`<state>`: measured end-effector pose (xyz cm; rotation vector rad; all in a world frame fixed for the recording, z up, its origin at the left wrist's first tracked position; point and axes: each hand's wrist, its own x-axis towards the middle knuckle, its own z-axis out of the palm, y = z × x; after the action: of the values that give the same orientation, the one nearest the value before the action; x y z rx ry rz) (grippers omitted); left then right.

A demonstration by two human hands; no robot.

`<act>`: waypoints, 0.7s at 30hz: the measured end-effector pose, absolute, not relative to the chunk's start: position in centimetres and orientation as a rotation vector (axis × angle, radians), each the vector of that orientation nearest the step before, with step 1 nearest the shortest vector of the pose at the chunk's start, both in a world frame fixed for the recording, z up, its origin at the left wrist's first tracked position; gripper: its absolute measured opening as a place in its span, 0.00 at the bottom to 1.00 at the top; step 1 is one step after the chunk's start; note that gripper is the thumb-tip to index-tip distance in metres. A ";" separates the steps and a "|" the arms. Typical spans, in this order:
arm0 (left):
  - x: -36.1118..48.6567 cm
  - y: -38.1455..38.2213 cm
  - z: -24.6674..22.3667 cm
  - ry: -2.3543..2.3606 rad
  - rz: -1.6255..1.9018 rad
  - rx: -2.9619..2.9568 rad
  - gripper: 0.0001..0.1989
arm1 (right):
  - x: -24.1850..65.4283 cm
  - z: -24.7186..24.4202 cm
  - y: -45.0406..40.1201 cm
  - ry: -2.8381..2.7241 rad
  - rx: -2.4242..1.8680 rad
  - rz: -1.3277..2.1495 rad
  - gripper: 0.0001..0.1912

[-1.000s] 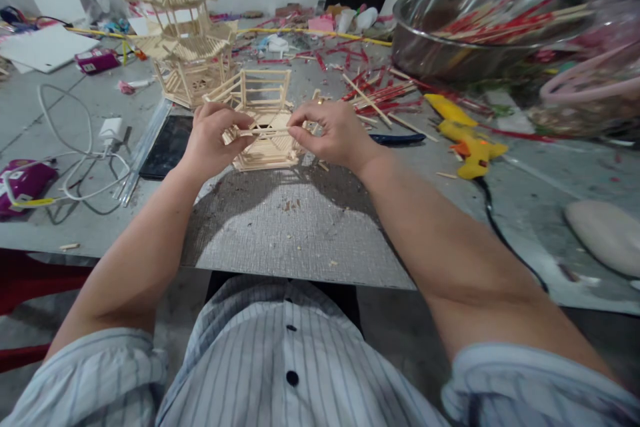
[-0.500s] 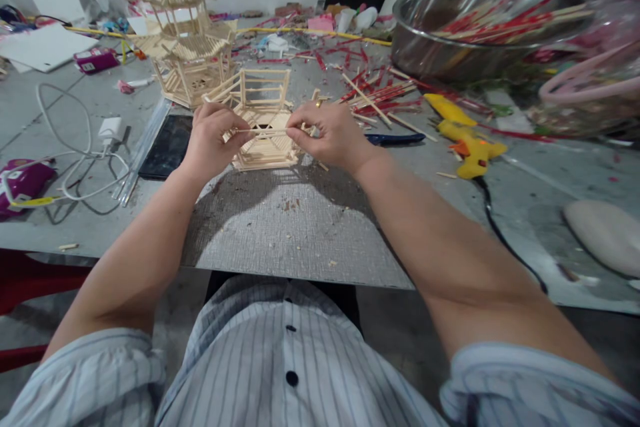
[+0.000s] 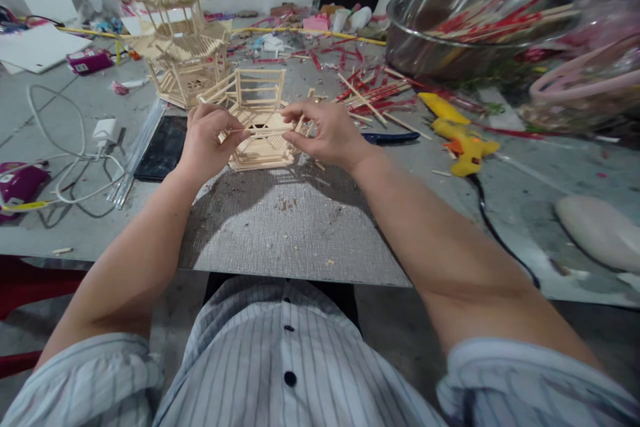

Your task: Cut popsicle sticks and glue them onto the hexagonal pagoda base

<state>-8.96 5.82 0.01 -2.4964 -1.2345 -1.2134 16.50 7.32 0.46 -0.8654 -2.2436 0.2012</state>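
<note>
A thin wooden stick (image 3: pixel 267 131) lies level between my two hands. My left hand (image 3: pixel 207 141) pinches its left end between thumb and fingers. Around the stick's other end, the thumb and index finger of my right hand (image 3: pixel 333 133) stand apart. Behind and below the stick sits a small many-sided frame of wooden sticks (image 3: pixel 263 163), with railings along its back and left sides; my hands hide parts of it. A taller pagoda model of the same sticks (image 3: pixel 187 57), with a pointed roof, stands behind my left hand.
Right of my hands lie red-wrapped sticks (image 3: pixel 375 97), a dark blue tool (image 3: pixel 393 138) and a yellow glue gun (image 3: pixel 467 147) with its cord. A steel basin (image 3: pixel 410 53) stands behind them. On the left are a black phone (image 3: pixel 160 153) and a white charger (image 3: pixel 105 130) with looped cable.
The thumb and index finger of my right hand have parted at the stick's right end. My left hand keeps its pinch. The whole view has shifted slightly.
</note>
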 end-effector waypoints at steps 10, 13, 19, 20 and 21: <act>-9.1 6.0 -0.1 -1.243 -1.264 -2.534 0.06 | 16.8 0.8 7.5 -2.247 -0.886 0.275 0.10; -9.1 6.0 -0.1 -1.245 -1.264 -2.515 0.05 | 16.8 0.7 7.5 -2.264 -0.881 0.283 0.10; -9.1 5.9 -0.1 -1.215 -1.244 -2.492 0.05 | 16.6 0.7 7.6 -2.265 -0.876 0.299 0.09; -9.1 5.9 -0.1 -1.215 -1.245 -2.488 0.05 | 16.6 0.7 7.6 -2.262 -0.872 0.305 0.08; -9.1 5.9 -0.1 -1.216 -1.245 -2.485 0.05 | 16.6 0.6 7.6 -2.258 -0.868 0.312 0.08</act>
<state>-9.07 5.93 -0.06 -2.4851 -1.2165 -1.2451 16.58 7.56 0.64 -0.8681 -2.2576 0.3119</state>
